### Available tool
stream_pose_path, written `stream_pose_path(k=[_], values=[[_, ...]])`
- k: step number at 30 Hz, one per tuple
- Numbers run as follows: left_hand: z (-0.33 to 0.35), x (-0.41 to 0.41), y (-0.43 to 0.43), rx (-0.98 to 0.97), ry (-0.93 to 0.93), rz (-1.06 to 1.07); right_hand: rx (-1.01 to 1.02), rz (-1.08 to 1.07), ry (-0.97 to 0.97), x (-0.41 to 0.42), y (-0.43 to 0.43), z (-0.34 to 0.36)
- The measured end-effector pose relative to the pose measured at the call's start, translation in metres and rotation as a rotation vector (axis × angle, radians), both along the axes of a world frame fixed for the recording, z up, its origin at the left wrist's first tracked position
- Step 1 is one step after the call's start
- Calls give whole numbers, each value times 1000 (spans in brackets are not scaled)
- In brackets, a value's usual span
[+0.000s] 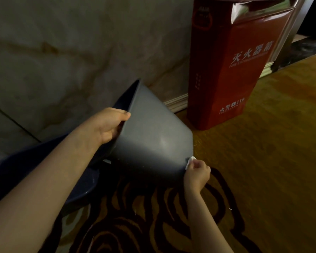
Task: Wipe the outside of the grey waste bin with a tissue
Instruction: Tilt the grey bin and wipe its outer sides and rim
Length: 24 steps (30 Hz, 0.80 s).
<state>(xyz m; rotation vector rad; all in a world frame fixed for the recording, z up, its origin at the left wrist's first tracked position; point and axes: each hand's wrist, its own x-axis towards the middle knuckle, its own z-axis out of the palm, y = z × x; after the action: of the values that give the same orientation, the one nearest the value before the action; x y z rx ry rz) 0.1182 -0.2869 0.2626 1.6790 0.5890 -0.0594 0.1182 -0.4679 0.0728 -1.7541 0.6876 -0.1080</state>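
Two bare hands are working low over a patterned carpet [263, 143], beside a marbled wall [71, 52]. Largest of the standing things, a red fire extinguisher box [232, 70] with white lettering is sitting upright on the carpet against the wall. Just left of it, the grey waste bin [153, 136] is being held tilted well over, its open mouth facing up and to the left, its base pointing down to the right above the carpet. A dark blue bin liner [35, 170] is spilling out of the mouth and trailing down to the left. The left hand [109, 125] is gripping the bin's rim, thumb outside, fingers curled inside. The right hand [197, 174] is closed around a small white tissue [190, 160], pressing it against the bin's lower outside edge near the base
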Motion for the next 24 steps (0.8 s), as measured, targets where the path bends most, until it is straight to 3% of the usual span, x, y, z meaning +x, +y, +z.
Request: stream_pose_path(k=[4,8,13,19,24], values=[[13,1,25,44,129,-194,-53,38,-57,-10,3,-4],[27,15,43,245,314,-344,-100,74,-122,-21,5,-9],[29,57,23,370,280,-245,-116,29,-151,-32,10,-16],[14,83,-4,831,184,-301,-74,-60,-124,-41,16,-20],[13,73,-2,602,51,-256,-36,-83,-126,-42,15,-20]])
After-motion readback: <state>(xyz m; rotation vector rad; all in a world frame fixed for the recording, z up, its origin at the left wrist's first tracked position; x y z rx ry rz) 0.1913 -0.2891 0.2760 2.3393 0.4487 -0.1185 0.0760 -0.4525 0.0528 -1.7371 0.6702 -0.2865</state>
